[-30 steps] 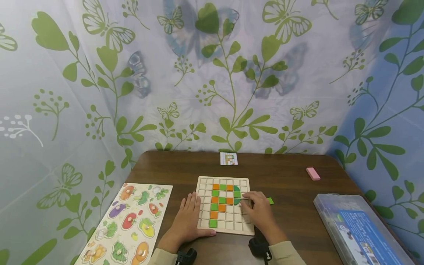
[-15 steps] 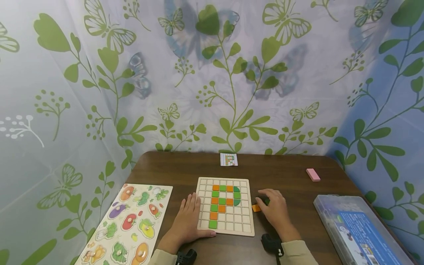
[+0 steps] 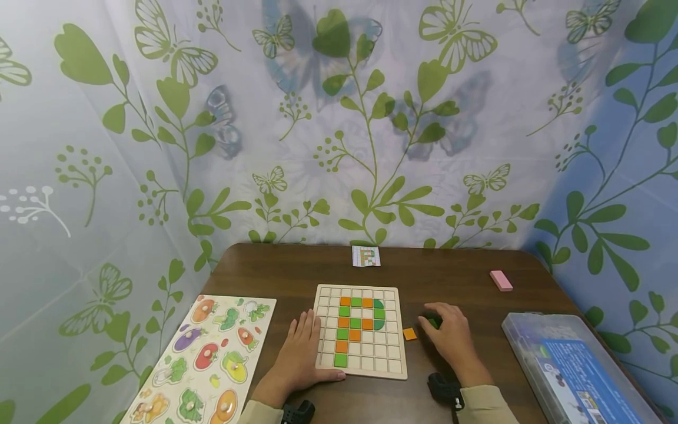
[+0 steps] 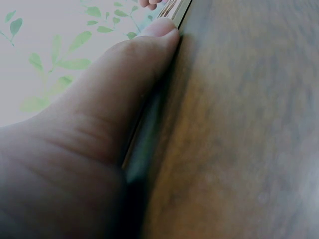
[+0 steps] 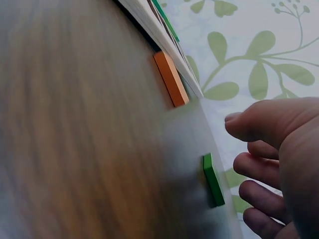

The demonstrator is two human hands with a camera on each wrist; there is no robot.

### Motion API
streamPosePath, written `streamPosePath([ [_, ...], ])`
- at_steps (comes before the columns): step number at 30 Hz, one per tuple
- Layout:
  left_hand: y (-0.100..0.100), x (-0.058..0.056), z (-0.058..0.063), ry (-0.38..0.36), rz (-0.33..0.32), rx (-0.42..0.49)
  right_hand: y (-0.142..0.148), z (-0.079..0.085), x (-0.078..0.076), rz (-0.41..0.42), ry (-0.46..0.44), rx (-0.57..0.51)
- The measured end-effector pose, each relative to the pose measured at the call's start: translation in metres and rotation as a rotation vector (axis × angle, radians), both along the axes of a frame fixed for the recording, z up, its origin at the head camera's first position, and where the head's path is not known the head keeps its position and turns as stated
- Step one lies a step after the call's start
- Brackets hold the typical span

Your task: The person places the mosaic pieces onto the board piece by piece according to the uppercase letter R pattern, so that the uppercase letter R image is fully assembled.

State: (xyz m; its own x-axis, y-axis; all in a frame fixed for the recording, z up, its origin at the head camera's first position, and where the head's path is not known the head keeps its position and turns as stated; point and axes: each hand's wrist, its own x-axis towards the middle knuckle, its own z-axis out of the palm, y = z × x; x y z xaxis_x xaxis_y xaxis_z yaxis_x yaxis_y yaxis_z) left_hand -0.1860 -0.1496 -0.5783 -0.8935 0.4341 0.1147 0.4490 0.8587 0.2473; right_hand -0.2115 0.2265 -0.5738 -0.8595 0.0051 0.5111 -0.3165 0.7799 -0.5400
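Note:
A wooden grid board (image 3: 371,350) lies on the table with orange and green tiles set in a P shape. My left hand (image 3: 299,353) rests with straight fingers against the board's left side, its thumb (image 4: 134,59) along the near edge. Right of the board, an orange square tile (image 3: 409,334) lies loose on the table. My right hand (image 3: 450,335) hovers with loosely bent fingers by a green tile (image 3: 434,323), which it partly hides in the head view. In the right wrist view a gap shows between the fingers and the green tile (image 5: 213,180).
A small pattern card (image 3: 366,256) lies behind the board. To the left is a vegetable knob puzzle (image 3: 203,359). A pink block (image 3: 501,281) and a clear plastic case (image 3: 577,371) lie to the right. A patterned curtain (image 3: 339,147) hangs behind the table.
My right hand has moved right, from the board's right edge to the green tile. The orange tile, out of sight a second ago, now lies uncovered beside the board. My left hand stays put.

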Motion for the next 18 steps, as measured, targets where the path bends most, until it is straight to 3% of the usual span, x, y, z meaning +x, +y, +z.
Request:
streamPosePath([
  [6, -0.0005, -0.0008, -0.0021, 0.001, 0.003, 0.0, 0.0041, 0.0028, 0.0022, -0.012, -0.092, 0.019],
  [18, -0.0005, -0.0016, -0.0037, 0.004, 0.004, 0.0, 0.0031, 0.0034, 0.0046, -0.021, -0.122, 0.033],
])
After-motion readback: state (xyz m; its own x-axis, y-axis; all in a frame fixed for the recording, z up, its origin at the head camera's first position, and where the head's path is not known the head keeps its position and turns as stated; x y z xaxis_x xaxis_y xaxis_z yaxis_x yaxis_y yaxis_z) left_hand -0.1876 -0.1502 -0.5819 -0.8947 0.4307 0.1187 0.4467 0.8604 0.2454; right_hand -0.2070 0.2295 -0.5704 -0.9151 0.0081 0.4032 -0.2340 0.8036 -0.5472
